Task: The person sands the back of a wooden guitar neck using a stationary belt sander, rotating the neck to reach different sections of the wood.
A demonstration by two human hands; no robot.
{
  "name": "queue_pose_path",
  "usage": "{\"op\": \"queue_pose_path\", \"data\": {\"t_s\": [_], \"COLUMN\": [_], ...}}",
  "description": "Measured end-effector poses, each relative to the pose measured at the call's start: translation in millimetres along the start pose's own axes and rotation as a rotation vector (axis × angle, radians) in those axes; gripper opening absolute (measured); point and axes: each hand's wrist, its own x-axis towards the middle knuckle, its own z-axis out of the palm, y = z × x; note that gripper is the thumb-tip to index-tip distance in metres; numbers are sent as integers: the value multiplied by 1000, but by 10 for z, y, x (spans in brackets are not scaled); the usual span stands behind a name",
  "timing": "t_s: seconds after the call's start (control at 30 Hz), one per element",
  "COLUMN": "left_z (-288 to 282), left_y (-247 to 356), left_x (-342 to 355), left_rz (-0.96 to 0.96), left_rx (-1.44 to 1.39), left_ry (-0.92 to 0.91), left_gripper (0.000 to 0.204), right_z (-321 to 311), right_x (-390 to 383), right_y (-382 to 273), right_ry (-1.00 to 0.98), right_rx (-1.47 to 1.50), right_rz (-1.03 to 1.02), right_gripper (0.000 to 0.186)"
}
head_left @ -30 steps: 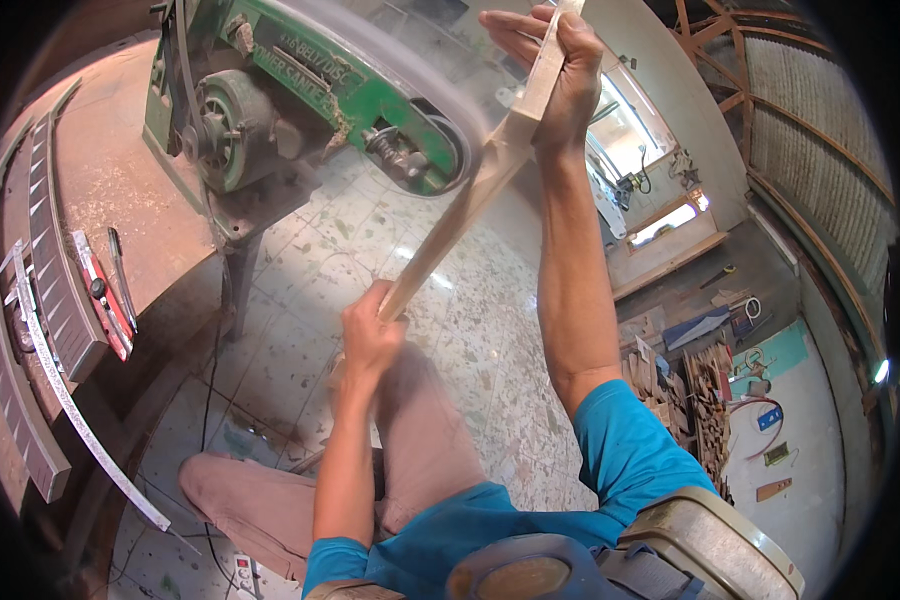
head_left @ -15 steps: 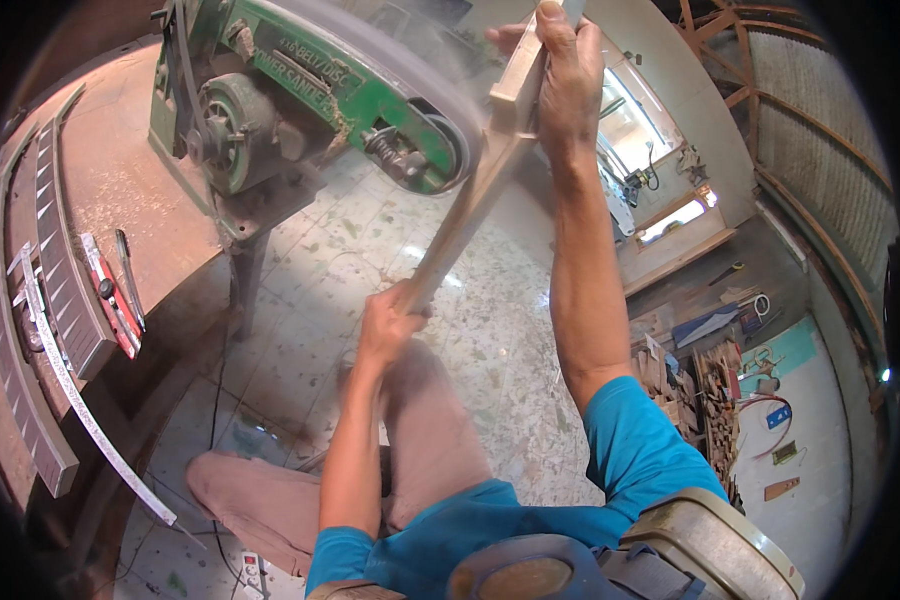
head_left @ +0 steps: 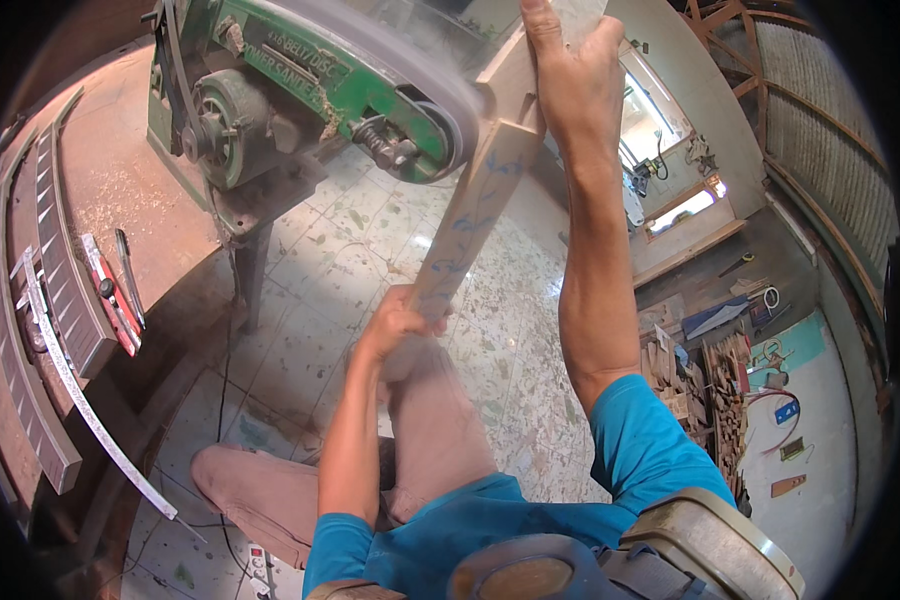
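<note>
A long pale wooden piece [head_left: 470,215] slants up from lower centre, with blue markings on its face and a stepped upper end against the rounded end of the sanding belt [head_left: 440,115] of a green sander [head_left: 300,70]. My left hand [head_left: 400,325] is closed round the lower end of the wood. My right hand [head_left: 575,85] grips the upper end at the top of the view, thumb over its face, close to the belt. A pale haze hangs about the belt and upper end of the wood.
At left, a wooden bench [head_left: 160,260] bears curved strips [head_left: 80,330], red-handled cutters [head_left: 115,300] and shavings. Below are my legs, a cable and a power strip [head_left: 260,565] on the tiled floor [head_left: 300,250]. At right, wood offcuts [head_left: 720,400] are piled by the wall beneath a window.
The wood has turned, bringing a face with blue markings into view. My right hand has moved slightly right and round the wood; my left hand has shifted a little right with it.
</note>
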Motion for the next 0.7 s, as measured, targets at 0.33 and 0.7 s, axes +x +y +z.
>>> {"op": "queue_pose_path", "data": {"t_s": [0.33, 0.7], "left_z": [12, 19], "left_y": [18, -19], "left_x": [44, 7], "left_rz": [-82, -73], "left_rx": [-5, -75], "left_ry": [-77, -45], "left_gripper": [55, 56], "right_z": [-37, 0], "right_x": [-50, 9], "right_y": [-100, -58], "right_ry": [70, 22], "right_rx": [-222, -200], "right_rz": [-4, -83], "right_gripper": [66, 62]}}
